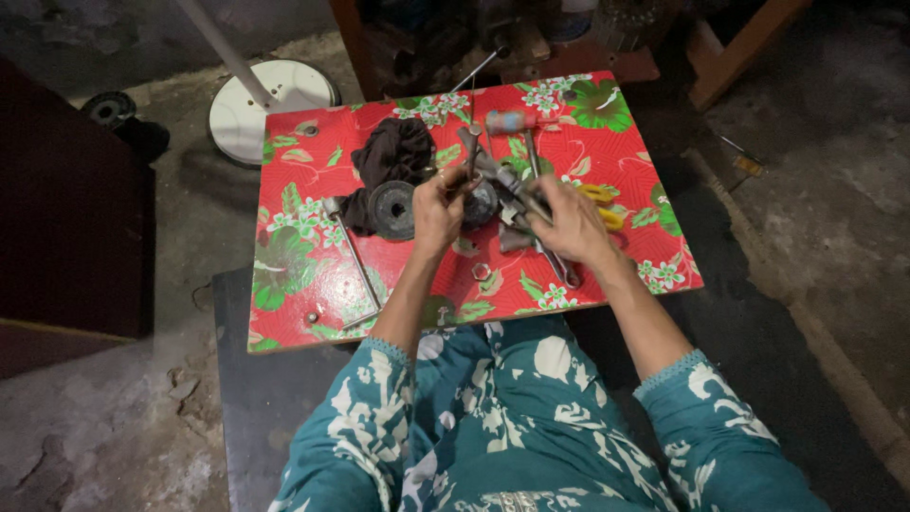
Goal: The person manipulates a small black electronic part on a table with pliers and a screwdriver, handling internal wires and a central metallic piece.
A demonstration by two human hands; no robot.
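Observation:
Over a low table with a red flowered cover (303, 275), my left hand (438, 210) grips a dark metal part near its round end. My right hand (569, 223) closes around grey metal tools (507, 180), bunched together between both hands. A dark round disc (391, 209) lies just left of my left hand, resting against a dark brown cloth (393, 152). A long thin metal rod (355, 261) lies on the table's left half. A small nut (482, 273) sits below my hands.
A yellow-handled tool (607, 204) lies right of my right hand. A red-handled tool (512, 120) rests at the table's far edge. A white round base with a pole (270, 100) stands on the concrete floor behind. Wooden furniture stands at the back.

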